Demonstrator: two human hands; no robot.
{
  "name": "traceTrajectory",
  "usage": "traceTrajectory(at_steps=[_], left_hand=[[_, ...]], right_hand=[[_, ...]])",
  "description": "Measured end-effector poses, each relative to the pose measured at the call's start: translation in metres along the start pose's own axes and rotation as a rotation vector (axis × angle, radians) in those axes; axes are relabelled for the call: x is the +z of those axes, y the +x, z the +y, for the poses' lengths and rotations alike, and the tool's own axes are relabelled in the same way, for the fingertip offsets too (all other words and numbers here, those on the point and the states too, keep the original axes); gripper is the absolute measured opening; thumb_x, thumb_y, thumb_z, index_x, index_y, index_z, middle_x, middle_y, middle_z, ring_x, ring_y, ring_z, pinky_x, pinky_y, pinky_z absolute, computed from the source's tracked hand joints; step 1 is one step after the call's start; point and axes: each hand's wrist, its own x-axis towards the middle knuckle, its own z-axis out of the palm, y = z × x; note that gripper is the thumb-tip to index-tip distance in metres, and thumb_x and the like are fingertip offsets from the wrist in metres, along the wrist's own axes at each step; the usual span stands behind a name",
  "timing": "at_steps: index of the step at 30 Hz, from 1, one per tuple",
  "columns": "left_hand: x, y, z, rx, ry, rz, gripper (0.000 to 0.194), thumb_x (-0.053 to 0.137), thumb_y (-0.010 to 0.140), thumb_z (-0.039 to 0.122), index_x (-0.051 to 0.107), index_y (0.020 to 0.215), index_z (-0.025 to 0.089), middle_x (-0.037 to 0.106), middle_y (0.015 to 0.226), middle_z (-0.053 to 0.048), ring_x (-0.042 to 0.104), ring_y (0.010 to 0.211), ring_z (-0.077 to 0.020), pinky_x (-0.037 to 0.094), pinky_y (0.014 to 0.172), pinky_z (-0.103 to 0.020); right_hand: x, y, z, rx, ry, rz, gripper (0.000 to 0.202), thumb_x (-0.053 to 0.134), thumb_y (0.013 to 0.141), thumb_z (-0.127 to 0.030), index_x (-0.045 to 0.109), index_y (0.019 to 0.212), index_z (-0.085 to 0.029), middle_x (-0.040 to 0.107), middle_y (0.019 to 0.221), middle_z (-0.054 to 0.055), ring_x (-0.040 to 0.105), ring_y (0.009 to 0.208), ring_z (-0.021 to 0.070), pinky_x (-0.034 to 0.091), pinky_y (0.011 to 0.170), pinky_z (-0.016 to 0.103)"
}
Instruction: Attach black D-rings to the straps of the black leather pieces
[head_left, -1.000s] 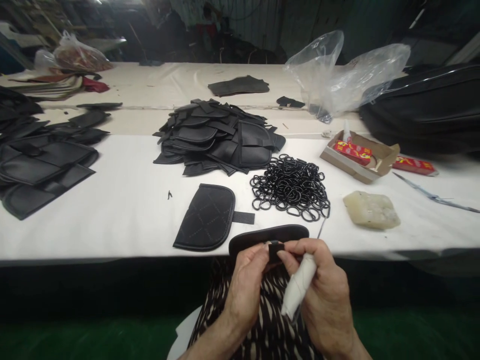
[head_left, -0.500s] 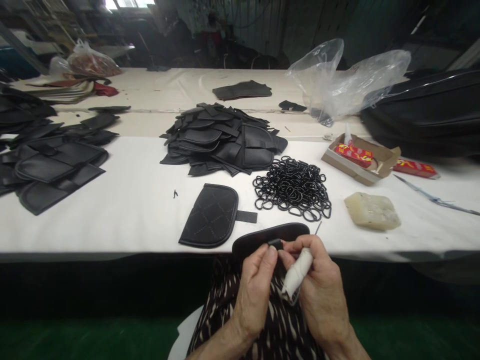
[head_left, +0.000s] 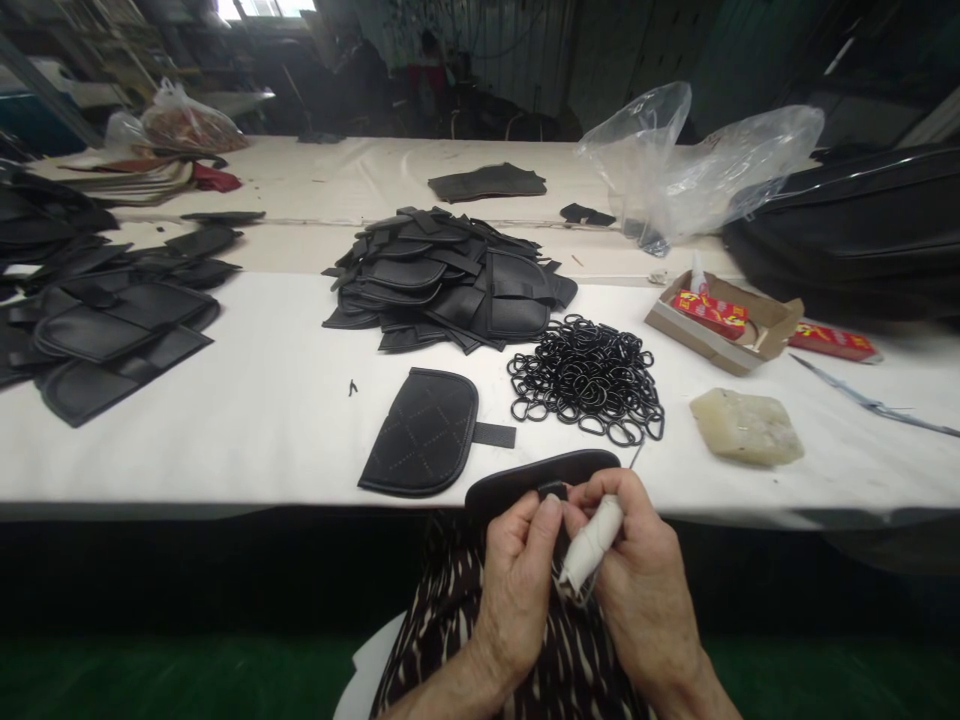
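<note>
A black curved leather piece (head_left: 517, 484) is held over my lap at the table's front edge. My left hand (head_left: 519, 580) pinches it and its small black strap (head_left: 553, 490) between thumb and fingers. My right hand (head_left: 641, 560) is closed around a tool with a white wrapped handle (head_left: 590, 545), its thin metal tip pointing up past the fingers. The right fingertips meet the strap beside my left thumb; what lies between them is hidden. A quilted black piece (head_left: 422, 432) with a tab lies left of the hands, and a heap of black D-rings (head_left: 585, 375) lies beyond them.
A pile of black leather pieces (head_left: 450, 275) stands mid-table, another (head_left: 112, 325) at the left. On the right are a cardboard box (head_left: 694, 335) with red packets, a yellowish block (head_left: 748, 427), scissors (head_left: 870, 400), a clear plastic bag (head_left: 697, 165) and a black bag (head_left: 847, 225).
The white-handled tool has tilted and shifted slightly left in my right hand. Both hands stay at the strap, with only small finger movements. The whole view has moved slightly.
</note>
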Motion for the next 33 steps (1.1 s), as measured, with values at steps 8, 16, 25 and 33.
traceTrajectory(at_steps=[8, 16, 25, 33], left_hand=[[0.002, 0.003, 0.004, 0.002, 0.015, 0.031, 0.035, 0.051, 0.085, 0.045, 0.055, 0.071, 0.014, 0.047, 0.064, 0.001, 0.038, 0.060, -0.0100, 0.033, 0.053, -0.021], [-0.001, 0.006, 0.010, 0.007, 0.013, 0.028, 0.032, 0.051, 0.085, 0.041, 0.062, 0.072, 0.014, 0.050, 0.062, 0.002, 0.041, 0.058, -0.0102, 0.036, 0.056, -0.020], [-0.006, 0.012, 0.007, -0.020, -0.217, 0.017, 0.026, 0.057, 0.083, 0.036, 0.070, 0.086, 0.014, 0.067, 0.077, -0.005, 0.059, 0.073, -0.0168, 0.045, 0.070, -0.025], [-0.004, 0.016, 0.007, -0.086, -0.382, 0.056, 0.019, 0.062, 0.081, 0.030, 0.067, 0.074, 0.013, 0.068, 0.075, -0.004, 0.060, 0.069, -0.0136, 0.047, 0.067, -0.023]], right_hand=[[-0.001, 0.000, 0.001, 0.021, 0.018, -0.034, 0.012, 0.053, 0.084, -0.033, 0.047, 0.082, -0.022, 0.061, 0.069, -0.005, 0.054, 0.054, 0.0096, 0.044, 0.051, 0.019], [0.001, -0.001, -0.004, 0.015, 0.042, -0.041, 0.009, 0.053, 0.085, -0.030, 0.049, 0.081, -0.022, 0.063, 0.072, -0.003, 0.057, 0.055, 0.0105, 0.045, 0.051, 0.019], [0.000, -0.005, 0.004, -0.132, 0.082, 0.034, 0.007, 0.053, 0.087, -0.028, 0.054, 0.082, -0.022, 0.068, 0.075, 0.000, 0.065, 0.061, 0.0118, 0.051, 0.054, 0.019], [0.004, -0.003, 0.018, -0.777, -0.128, 0.172, 0.020, 0.049, 0.082, -0.003, 0.055, 0.095, -0.017, 0.069, 0.103, 0.015, 0.068, 0.091, 0.0207, 0.057, 0.073, 0.032]])
